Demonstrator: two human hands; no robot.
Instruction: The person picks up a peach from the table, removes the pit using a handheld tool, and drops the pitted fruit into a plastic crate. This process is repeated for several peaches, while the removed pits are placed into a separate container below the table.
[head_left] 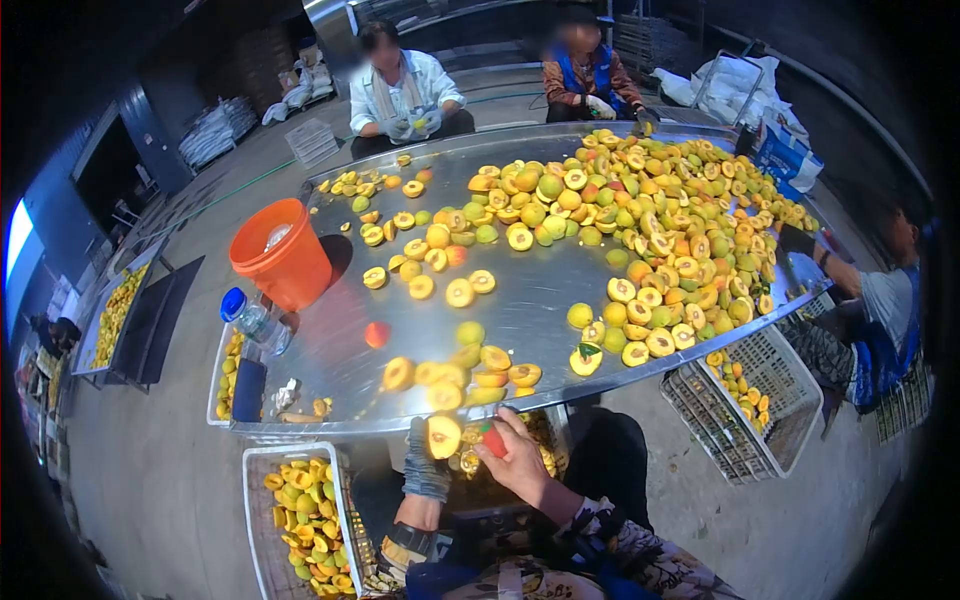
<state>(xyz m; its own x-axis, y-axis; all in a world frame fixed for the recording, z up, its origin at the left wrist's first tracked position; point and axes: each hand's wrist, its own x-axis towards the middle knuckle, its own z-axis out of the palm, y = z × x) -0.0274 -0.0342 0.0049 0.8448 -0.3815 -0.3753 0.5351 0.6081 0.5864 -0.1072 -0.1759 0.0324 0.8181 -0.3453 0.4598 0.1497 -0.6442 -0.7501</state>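
At the near edge of the metal table [350, 345], my gloved left hand [427, 468] holds a halved yellow fruit [444, 437], its cut face up. My bare right hand [520, 460] is just to the right, with its fingers closed round a small red object [493, 439] that I cannot make out. Several fruit halves [490, 378] lie on the table just beyond my hands, some of them blurred. Below my hands, a container partly hidden by them holds more cut fruit. A large heap of fruit [660, 240] covers the right and far part of the table.
An orange bucket [290, 262] and a blue-lidded jar [255, 322] stand at the table's left. Fruit-filled crates flank me, one at left [258, 520] and one at right [795, 400]. Two people sit across the table, another at the right end.
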